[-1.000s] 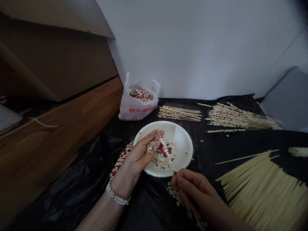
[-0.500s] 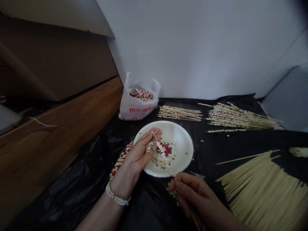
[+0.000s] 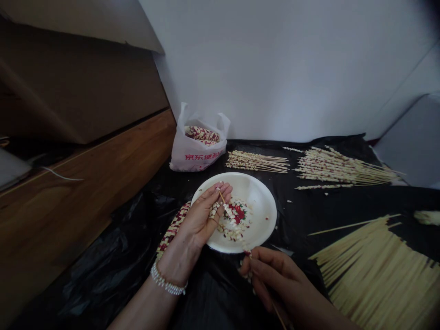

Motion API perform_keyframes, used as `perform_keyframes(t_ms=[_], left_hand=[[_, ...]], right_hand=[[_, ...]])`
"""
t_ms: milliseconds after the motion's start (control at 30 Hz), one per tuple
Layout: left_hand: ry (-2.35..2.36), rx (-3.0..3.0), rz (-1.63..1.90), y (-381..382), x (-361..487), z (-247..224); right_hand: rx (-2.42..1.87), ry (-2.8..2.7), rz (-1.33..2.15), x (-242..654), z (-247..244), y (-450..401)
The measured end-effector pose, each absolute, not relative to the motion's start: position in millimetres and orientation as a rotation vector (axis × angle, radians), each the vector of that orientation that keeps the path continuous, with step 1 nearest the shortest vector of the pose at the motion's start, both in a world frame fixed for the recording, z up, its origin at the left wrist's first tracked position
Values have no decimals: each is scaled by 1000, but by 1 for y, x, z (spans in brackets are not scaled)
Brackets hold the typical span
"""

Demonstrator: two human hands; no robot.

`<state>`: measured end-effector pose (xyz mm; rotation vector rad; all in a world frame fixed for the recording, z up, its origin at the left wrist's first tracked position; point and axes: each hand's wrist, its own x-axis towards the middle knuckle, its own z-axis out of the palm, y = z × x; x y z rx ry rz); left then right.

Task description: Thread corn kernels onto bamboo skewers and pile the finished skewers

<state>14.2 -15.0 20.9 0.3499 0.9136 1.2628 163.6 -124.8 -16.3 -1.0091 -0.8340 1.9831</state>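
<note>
My left hand [image 3: 199,217] is cupped palm up over the white bowl [image 3: 266,201], with several corn kernels [image 3: 213,210] in the palm. Its fingertips are bent around the pointed end of a bamboo skewer [image 3: 222,196]. A row of pale and dark red kernels is threaded along this skewer, which slants down toward me. My right hand [image 3: 271,275] is closed on the skewer's lower part, with the bare end sticking out below. Loose kernels lie in the bowl around a red printed flower. A speckled red and cream corn cob [image 3: 173,227] lies partly behind my left wrist.
A white plastic bag [image 3: 199,149] with corn cobs stands behind the bowl. Threaded skewers lie in a smaller bundle [image 3: 256,162] and a larger pile [image 3: 337,167]. Bare skewers [image 3: 381,266] fan out at right. Black plastic sheeting [image 3: 103,261] covers the floor; a wooden board [image 3: 85,183] runs along the left.
My left fingertips have curled slightly closer around the skewer's tip. The right hand and the skewer stay almost in place.
</note>
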Motion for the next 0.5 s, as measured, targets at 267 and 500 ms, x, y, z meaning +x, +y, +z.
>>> perform_keyframes(t_ms=[267, 500], left_hand=[[926, 413, 1231, -14, 13, 16], [937, 433, 1262, -14, 15, 15]], right_hand=[[-978, -819, 2005, 164, -19, -124], [-916, -761, 2002, 162, -18, -124]])
